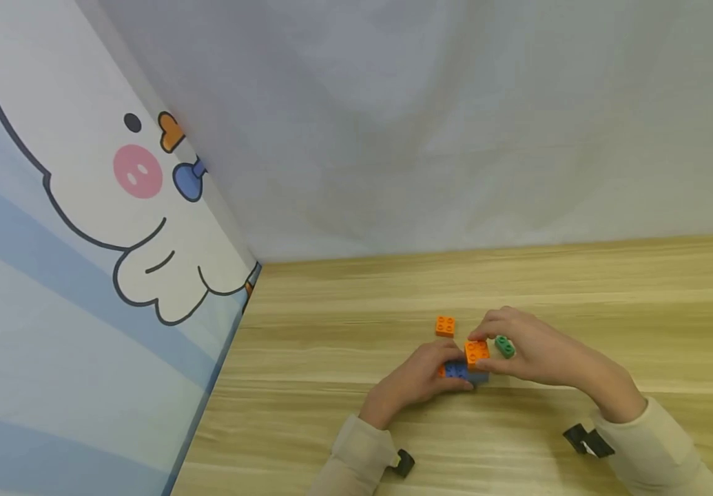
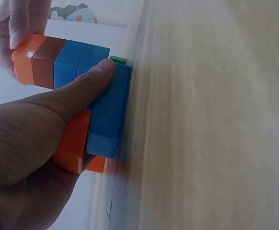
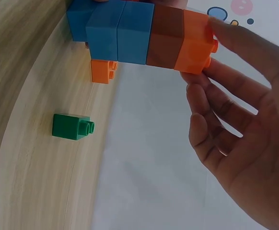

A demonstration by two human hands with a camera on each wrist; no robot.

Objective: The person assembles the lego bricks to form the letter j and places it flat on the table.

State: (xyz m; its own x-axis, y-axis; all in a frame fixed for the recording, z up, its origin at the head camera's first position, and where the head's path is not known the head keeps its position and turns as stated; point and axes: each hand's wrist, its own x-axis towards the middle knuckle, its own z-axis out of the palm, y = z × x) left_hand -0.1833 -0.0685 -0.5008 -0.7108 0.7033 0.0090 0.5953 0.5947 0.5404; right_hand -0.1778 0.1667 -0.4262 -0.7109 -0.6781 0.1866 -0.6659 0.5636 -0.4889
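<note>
A stack of toy building bricks stands on the table, with a long blue brick (image 2: 108,112) at its base. Two shorter blue bricks rise from one end, then a brown brick (image 3: 165,37), topped by an orange brick (image 1: 477,353). My left hand (image 1: 417,379) holds the base, its thumb lying along the blue side. Beside that thumb, another orange brick (image 2: 75,141) sits at the other end of the base, partly covered by the hand. With thumb and fingertips, my right hand (image 1: 539,349) pinches the top orange brick.
A loose orange brick (image 1: 445,326) lies on the wooden table (image 1: 331,324) behind the stack. Close to my right hand is a small green brick (image 1: 505,346). A pale curtain (image 1: 424,138) hangs at the back, and a cartoon-printed panel (image 1: 71,331) borders the left.
</note>
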